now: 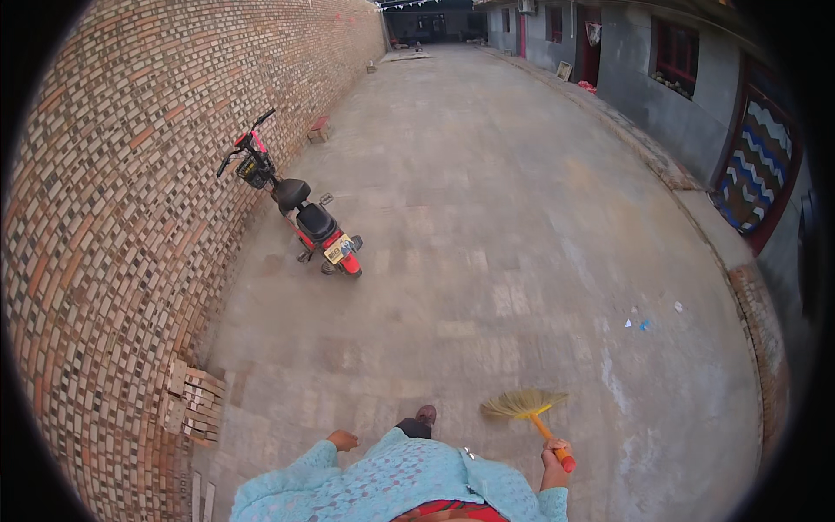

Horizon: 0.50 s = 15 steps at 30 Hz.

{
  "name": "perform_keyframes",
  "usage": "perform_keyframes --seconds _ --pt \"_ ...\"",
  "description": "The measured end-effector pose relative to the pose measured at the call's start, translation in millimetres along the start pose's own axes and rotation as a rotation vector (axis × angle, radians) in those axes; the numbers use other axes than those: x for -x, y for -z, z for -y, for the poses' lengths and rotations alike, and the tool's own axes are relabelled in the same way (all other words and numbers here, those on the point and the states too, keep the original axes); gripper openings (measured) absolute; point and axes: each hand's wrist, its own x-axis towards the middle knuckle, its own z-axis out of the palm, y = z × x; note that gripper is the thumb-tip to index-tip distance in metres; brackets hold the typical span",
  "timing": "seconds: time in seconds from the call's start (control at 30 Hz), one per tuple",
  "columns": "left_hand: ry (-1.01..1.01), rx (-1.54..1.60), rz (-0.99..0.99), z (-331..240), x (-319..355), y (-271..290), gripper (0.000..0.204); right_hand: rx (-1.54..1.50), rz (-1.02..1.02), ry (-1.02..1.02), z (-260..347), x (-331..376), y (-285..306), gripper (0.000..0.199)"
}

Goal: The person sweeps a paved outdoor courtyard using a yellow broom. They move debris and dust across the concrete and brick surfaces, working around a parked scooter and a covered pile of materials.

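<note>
My right hand grips the orange handle of a short straw broom, whose yellow bristles fan out just above the paved ground in front of me. My left hand hangs loose at my side in a light-blue knitted sleeve, holding nothing, fingers loosely curled. One dark shoe shows between the two hands. A few small scraps of litter, white and blue, lie on the pavement further ahead to the right.
A red and black electric scooter is parked along the brick wall on the left. A stack of loose bricks sits by the wall's foot. A grey building with red doors lines the right side; a patterned curtain hangs there.
</note>
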Motion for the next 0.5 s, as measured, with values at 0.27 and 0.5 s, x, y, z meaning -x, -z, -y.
perform_keyframes --seconds 0.27,0.5 --pt "0.150 0.603 -0.113 -19 -90 39 0.033 0.236 -0.063 0.158 -86 44 -98 0.010" --pt "0.066 0.838 -0.153 -80 -143 117 0.039 0.292 0.026 -0.003 -154 42 -122 0.008"
